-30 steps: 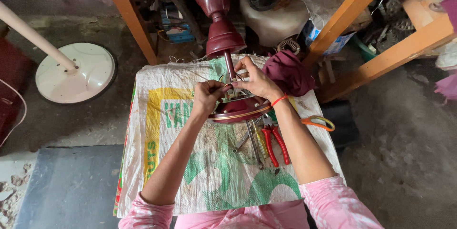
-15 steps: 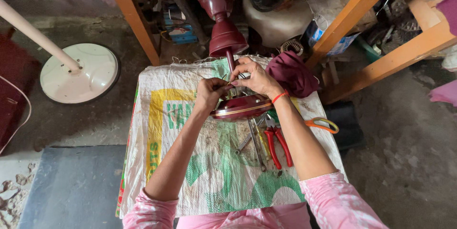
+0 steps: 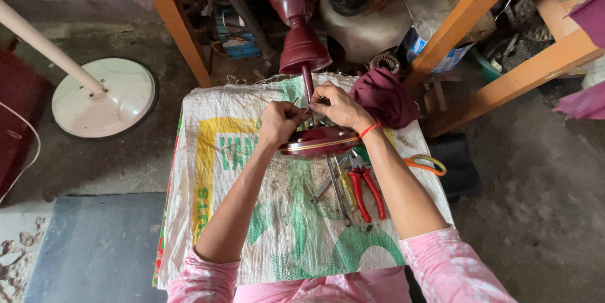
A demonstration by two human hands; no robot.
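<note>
Two hands at work on one maroon fan motor (image 3: 318,142), sitting mid-bench on a woven sack (image 3: 233,215). Left hand (image 3: 279,123) and right hand (image 3: 340,106) both atop motor by its rod (image 3: 307,89), fingers curled shut, pinching small part; can't tell what. One red-handled pliers (image 3: 365,193), approx. two metal tools (image 3: 337,189) just below motor. One orange-handled scissors (image 3: 425,164) at right. One maroon cloth (image 3: 384,96) beside right hand. One white round base (image 3: 104,96) on floor, left.
</note>
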